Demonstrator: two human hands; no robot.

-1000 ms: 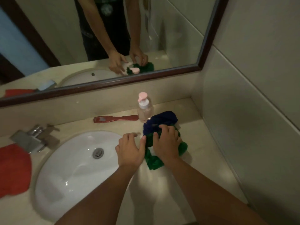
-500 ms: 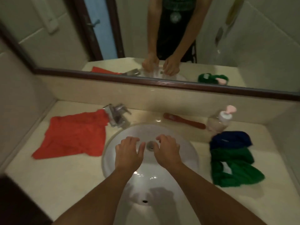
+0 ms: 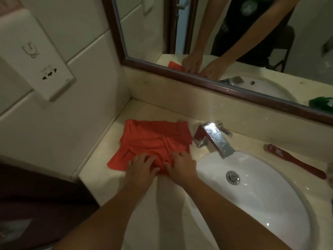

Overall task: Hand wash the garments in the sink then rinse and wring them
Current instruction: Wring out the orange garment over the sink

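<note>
two hands rest on the near edge of the red garment (image 3: 153,139), left hand (image 3: 141,167) and right hand (image 3: 182,166) side by side, fingers (image 3: 177,155) spread and straight, gripping nothing. the garment lies crumpled on the worktop (image 3: 100,179) left of the sink (image 3: 261,204), just beside the tap (image 3: 214,138).

A plain red-orange garment (image 3: 153,143) lies on a cream, faintly mottled table (image 3: 108,179) beside a glossy white sink (image 3: 270,204). The tap (image 3: 214,138) is bright chrome, the drain (image 3: 233,177) silver, and the brush (image 3: 295,161) dark red. Off-white tiles (image 3: 93,56) carry a white socket plate (image 3: 36,56) marked with grey symbols. The mirror's frame (image 3: 234,89) is dark brown. Its glass reflects a black shirt (image 3: 234,27) with a green print and a scrap of green cloth (image 3: 320,103).
</note>
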